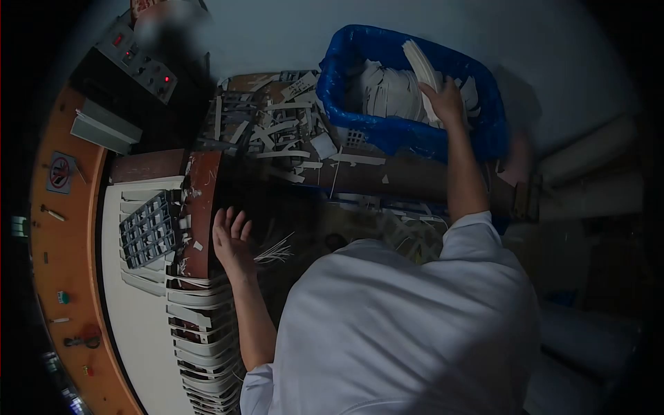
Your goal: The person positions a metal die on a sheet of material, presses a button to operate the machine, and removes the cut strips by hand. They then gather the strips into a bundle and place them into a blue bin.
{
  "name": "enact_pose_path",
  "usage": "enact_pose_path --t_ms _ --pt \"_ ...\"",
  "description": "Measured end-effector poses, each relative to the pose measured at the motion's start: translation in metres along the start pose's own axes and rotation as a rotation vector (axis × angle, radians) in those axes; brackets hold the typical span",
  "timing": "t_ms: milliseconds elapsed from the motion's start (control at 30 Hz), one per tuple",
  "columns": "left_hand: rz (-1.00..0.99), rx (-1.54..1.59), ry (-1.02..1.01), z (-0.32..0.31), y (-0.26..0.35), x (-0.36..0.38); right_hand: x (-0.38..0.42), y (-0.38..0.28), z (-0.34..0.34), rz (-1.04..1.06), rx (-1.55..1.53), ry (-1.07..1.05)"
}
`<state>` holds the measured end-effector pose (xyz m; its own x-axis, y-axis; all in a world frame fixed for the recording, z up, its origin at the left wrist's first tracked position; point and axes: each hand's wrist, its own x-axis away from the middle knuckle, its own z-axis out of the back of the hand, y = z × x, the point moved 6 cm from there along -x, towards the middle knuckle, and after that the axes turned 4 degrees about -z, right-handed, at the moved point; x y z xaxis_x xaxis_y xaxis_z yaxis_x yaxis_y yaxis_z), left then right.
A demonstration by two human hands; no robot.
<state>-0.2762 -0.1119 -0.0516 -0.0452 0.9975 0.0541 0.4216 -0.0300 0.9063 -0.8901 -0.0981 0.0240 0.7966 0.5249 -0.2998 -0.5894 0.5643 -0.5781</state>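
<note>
My right hand (446,102) is closed round a bundle of thin white strips (420,63) over the blue-lined basket (408,131). More white pieces (391,93) lie inside the basket below the bundle. My left hand (234,238) is raised beside the reddish-brown board (203,218), palm up, with its fingers apart and nothing in it. A grey plastic grid (148,229) rests at an angle on the white surface to the left of that hand.
White strips (197,346) hang in a row along the board's lower part. Scattered scraps (280,128) cover a surface left of the basket. A control box (138,62) with red lights stands at upper left, above an orange surface (76,249) holding small tools.
</note>
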Motion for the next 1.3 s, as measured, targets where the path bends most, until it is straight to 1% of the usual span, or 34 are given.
enact_pose_path --t_ms 67,100,167,200,233,267,333,400,433,500,533,567,600,633,667,700,733,767,800,833,867,967,1033,1067,1167,1200,1300 --pt "0.001 -0.112 0.071 0.034 -0.006 0.019 -0.001 0.043 -0.010 -0.053 0.109 0.047" --pt "-0.001 -0.152 0.128 0.042 -0.003 0.035 0.002 0.054 -0.015 -0.075 0.163 0.070" --pt "0.017 -0.210 0.200 0.072 -0.013 0.065 0.041 0.042 -0.040 0.090 -0.010 0.106" --pt "0.023 -0.237 0.235 0.085 -0.019 0.078 0.067 0.022 -0.053 0.173 -0.101 0.125" --pt "0.041 -0.255 0.280 0.096 -0.022 0.094 0.098 -0.016 -0.061 0.204 -0.222 0.060" --pt "0.058 -0.274 0.324 0.104 -0.025 0.110 0.124 -0.047 -0.082 0.377 -0.319 0.069" --pt "0.062 -0.303 0.423 0.107 -0.021 0.135 0.179 -0.122 -0.113 0.465 -0.617 -0.128" --pt "0.044 -0.331 0.482 0.113 -0.013 0.155 0.233 -0.201 -0.122 0.633 -0.768 -0.303" --pt "0.027 -0.346 0.523 0.119 -0.006 0.166 0.259 -0.228 -0.121 0.614 -0.870 -0.468" --pt "-0.058 -0.468 0.579 0.128 0.019 0.180 0.302 -0.277 -0.132 0.687 -0.988 -0.681" --pt "-0.105 -0.529 0.630 0.135 0.032 0.187 0.318 -0.298 -0.132 0.737 -1.026 -0.727" --pt "-0.171 -0.539 0.671 0.146 0.044 0.193 0.333 -0.318 -0.130 0.738 -1.043 -0.801" --pt "-0.241 -0.621 0.697 0.162 0.055 0.200 0.346 -0.337 -0.133 0.831 -1.077 -0.761" --pt "-0.302 -0.709 0.728 0.179 0.067 0.207 0.358 -0.357 -0.130 0.827 -1.107 -0.831" --pt "-0.331 -0.715 0.774 0.185 0.082 0.210 0.368 -0.378 -0.130 0.891 -1.086 -0.811" --pt "-0.358 -0.720 0.815 0.192 0.098 0.211 0.378 -0.397 -0.133 0.909 -1.065 -0.883" --pt "-0.427 -0.838 0.801 0.207 0.114 0.213 0.386 -0.419 -0.135 1.050 -0.974 -0.799" --pt "-0.472 -0.949 0.801 0.221 0.127 0.214 0.396 -0.440 -0.142 1.116 -0.904 -0.765" --pt "-0.491 -1.000 0.779 0.236 0.139 0.213 0.407 -0.459 -0.156 1.133 -0.779 -0.874" --pt "-0.505 -1.161 0.779 0.251 0.149 0.214 0.417 -0.479 -0.181 1.237 -0.659 -0.802" --pt "-0.488 -1.245 0.770 0.261 0.161 0.214 0.427 -0.496 -0.207 1.332 -0.534 -0.706" --pt "-0.469 -1.498 0.668 0.288 0.185 0.213 0.447 -0.533 -0.253 1.362 -0.044 -0.579" --pt "-0.471 -1.647 0.578 0.306 0.188 0.212 0.455 -0.547 -0.273 1.392 -0.019 -0.725" --pt "-0.439 -1.649 0.498 0.312 0.184 0.209 0.458 -0.553 -0.280 1.398 0.000 -0.801" --pt "-0.268 -1.752 0.361 0.324 0.169 0.199 0.468 -0.566 -0.293 1.349 -0.042 -1.066" --pt "-0.265 -1.741 0.368 0.326 0.169 0.198 0.472 -0.570 -0.304 1.349 -0.084 -1.132" --pt "-0.285 -1.728 0.387 0.323 0.168 0.198 0.496 -0.574 -0.272 1.452 0.009 -1.035"
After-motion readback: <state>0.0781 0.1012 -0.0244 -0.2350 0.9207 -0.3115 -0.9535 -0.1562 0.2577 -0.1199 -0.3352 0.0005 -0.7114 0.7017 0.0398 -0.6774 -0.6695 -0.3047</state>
